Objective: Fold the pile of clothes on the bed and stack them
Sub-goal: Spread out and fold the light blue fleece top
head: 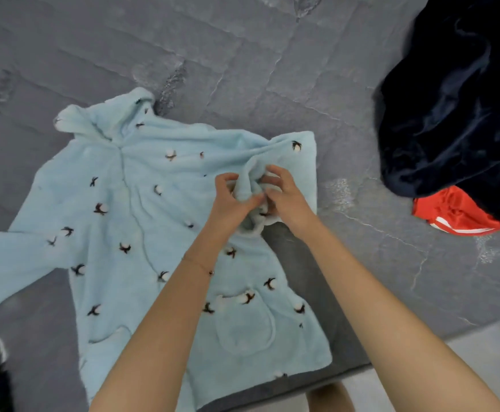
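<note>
The pale blue fleece hoodie (129,233) lies spread flat, front up, on the grey quilted bed (242,69), hood to the far left and hem at the near edge, and both hands are bunched together on its right sleeve, the left hand (230,200) and right hand (284,197) each pinching a gathered fold of the cuff, forearms reaching in from the near side and converging. That plush looks soft, light and floppy, so I'd take it at seams and cuffs. The dark navy garment (451,99) and red garment (451,212) wait at far right.
</note>
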A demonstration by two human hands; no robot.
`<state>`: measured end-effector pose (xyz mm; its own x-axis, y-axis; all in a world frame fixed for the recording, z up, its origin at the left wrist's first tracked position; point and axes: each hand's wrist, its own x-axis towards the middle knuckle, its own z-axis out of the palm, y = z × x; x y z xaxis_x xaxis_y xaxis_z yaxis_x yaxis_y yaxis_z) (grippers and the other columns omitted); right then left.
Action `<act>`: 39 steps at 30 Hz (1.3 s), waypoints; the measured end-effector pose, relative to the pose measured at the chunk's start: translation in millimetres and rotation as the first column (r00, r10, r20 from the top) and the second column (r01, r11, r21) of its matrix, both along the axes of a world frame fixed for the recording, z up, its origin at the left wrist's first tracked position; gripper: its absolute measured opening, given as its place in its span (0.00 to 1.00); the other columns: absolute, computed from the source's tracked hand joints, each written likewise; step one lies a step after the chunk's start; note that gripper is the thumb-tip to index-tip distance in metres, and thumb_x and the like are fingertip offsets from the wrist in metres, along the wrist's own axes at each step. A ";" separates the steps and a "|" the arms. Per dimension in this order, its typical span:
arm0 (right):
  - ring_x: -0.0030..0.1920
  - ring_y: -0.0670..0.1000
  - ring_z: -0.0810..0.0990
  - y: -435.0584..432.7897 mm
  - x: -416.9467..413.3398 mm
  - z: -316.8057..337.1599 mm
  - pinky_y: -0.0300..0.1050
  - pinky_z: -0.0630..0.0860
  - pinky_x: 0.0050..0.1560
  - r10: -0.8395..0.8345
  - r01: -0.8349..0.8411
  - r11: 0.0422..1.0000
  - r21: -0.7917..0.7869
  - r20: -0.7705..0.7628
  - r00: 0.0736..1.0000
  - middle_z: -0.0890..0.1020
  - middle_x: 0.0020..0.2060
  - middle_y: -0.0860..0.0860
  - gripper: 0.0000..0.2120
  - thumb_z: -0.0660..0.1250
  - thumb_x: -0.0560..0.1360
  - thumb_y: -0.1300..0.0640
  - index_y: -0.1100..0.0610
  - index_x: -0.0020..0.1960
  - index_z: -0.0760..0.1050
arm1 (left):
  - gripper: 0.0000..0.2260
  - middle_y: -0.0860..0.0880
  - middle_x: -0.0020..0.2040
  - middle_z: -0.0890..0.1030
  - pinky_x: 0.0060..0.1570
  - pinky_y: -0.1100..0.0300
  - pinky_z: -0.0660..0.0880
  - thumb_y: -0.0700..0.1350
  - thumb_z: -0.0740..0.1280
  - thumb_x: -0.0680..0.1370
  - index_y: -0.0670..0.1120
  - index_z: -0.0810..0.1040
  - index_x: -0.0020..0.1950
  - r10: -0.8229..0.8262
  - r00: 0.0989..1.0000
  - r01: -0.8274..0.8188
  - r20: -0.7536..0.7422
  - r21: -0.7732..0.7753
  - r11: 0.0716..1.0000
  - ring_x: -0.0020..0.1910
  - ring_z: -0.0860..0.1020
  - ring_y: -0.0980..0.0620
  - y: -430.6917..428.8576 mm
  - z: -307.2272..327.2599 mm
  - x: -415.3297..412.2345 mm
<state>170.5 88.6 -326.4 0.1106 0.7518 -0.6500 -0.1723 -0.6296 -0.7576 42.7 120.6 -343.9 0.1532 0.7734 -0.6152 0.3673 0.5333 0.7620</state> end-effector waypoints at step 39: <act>0.77 0.57 0.35 18.1 -288.6 -72.7 0.61 0.34 0.74 0.655 -0.506 0.710 -0.491 0.723 0.218 0.38 0.79 0.52 0.38 0.57 0.78 0.36 0.44 0.79 0.40 | 0.22 0.41 0.79 0.50 0.75 0.47 0.48 0.45 0.58 0.82 0.49 0.61 0.77 -0.130 0.697 0.366 -0.705 0.195 0.910 0.78 0.49 0.42 5.6 -56.6 -386.0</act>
